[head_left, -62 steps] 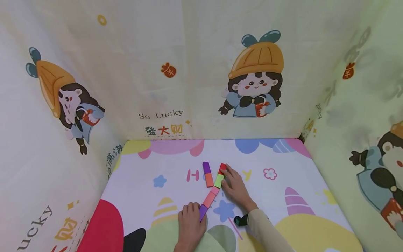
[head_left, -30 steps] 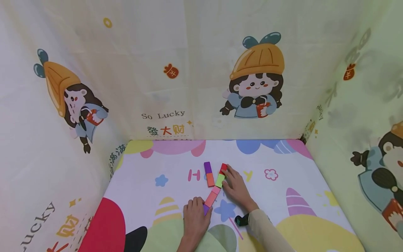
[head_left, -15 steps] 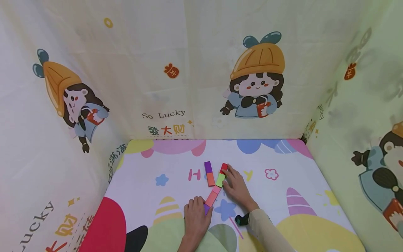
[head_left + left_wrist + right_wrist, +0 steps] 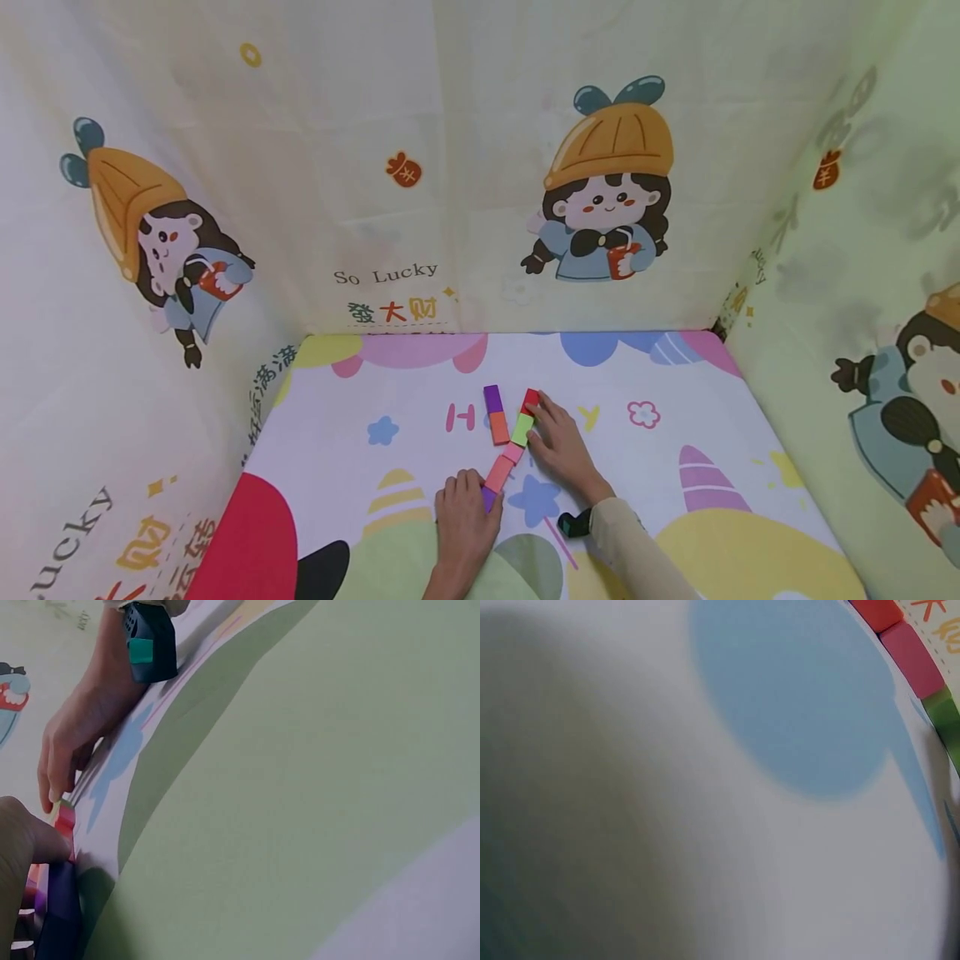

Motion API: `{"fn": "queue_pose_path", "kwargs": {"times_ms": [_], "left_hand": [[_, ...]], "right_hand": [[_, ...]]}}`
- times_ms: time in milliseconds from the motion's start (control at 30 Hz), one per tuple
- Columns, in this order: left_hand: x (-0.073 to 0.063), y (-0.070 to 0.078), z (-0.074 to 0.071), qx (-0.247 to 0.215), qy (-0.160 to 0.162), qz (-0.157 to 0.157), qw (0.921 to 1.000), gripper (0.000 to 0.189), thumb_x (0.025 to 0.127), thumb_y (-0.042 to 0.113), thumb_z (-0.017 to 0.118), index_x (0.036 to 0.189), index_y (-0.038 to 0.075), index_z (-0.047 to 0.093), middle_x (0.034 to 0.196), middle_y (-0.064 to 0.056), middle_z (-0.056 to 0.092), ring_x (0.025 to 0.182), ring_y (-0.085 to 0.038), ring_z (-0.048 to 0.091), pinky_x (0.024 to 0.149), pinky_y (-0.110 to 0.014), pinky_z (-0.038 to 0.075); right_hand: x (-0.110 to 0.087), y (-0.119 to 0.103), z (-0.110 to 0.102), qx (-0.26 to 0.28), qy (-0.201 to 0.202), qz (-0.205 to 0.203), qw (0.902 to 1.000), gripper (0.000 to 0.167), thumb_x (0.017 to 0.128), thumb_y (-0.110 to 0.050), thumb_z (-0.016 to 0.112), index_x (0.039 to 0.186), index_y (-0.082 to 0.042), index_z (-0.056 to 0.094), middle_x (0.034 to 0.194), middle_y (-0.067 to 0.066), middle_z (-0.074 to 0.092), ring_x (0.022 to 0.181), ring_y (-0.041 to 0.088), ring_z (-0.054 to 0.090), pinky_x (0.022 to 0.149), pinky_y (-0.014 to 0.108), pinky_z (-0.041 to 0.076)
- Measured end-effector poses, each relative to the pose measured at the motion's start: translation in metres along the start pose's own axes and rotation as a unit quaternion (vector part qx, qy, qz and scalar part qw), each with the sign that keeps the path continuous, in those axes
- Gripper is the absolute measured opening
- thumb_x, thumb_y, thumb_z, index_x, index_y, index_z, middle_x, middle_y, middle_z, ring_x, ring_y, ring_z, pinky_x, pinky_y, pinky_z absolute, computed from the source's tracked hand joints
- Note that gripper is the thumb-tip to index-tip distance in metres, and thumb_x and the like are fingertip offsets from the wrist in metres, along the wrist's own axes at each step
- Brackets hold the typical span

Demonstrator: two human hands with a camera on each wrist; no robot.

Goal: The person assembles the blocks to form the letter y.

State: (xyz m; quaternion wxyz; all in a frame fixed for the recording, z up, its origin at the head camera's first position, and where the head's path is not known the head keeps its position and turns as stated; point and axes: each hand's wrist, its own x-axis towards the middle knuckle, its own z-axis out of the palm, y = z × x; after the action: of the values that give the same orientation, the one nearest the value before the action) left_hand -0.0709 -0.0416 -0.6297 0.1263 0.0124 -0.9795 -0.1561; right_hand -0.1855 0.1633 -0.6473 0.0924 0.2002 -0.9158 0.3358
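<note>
A bent row of small blocks runs across the printed tabletop: a red block (image 4: 530, 399), a light green block (image 4: 521, 430), a pink block (image 4: 513, 452), a salmon block (image 4: 498, 474) and a purple block (image 4: 489, 498). My left hand (image 4: 467, 518) pinches the purple block at the near end, thumb on its right side; its fingers cover part of it. At the far end, my right hand (image 4: 562, 443) lies along the row's right side, a fingertip on the red block and the thumb against the green block. In the left wrist view, the right fingertips reach down to the row.
Left of the row's far end lie another purple block (image 4: 492, 398) and an orange block (image 4: 499, 428), end to end. A dark wrist device (image 4: 575, 525) sits by the right sleeve. Printed cloth walls (image 4: 480, 208) enclose the patterned tabletop (image 4: 600, 467).
My left hand has shifted slightly forward and right along the near end, now covering more of the purple block. My right hand stays on the red and green blocks.
</note>
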Motion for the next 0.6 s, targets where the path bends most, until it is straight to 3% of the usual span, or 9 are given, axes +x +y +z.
{"fn": "queue_pose_path", "kwargs": {"times_ms": [467,600], "left_hand": [[0.0014,-0.0014,0.0004,0.006,-0.005,0.020,0.9998,0.044,0.082,0.048,0.085,0.098,0.016,0.060,0.087,0.001,0.058,0.082,-0.017,0.052,0.074,-0.036,0.042],[0.0012,0.0007,-0.0008,0.007,-0.004,0.010,0.9999,0.045,0.081,0.047,0.086,0.097,0.015,0.060,0.087,0.001,0.057,0.081,-0.017,0.051,0.074,-0.036,0.041]], "right_hand": [[0.0004,0.0028,0.0019,-0.008,-0.009,0.011,0.9999,0.057,0.099,-0.032,0.065,0.151,-0.013,0.054,0.169,0.015,0.035,0.152,0.042,0.038,0.120,0.066,0.034],[0.0004,0.0026,0.0022,-0.008,-0.006,0.009,0.9999,0.057,0.099,-0.032,0.066,0.151,-0.012,0.054,0.169,0.015,0.035,0.151,0.042,0.039,0.119,0.066,0.034]]}}
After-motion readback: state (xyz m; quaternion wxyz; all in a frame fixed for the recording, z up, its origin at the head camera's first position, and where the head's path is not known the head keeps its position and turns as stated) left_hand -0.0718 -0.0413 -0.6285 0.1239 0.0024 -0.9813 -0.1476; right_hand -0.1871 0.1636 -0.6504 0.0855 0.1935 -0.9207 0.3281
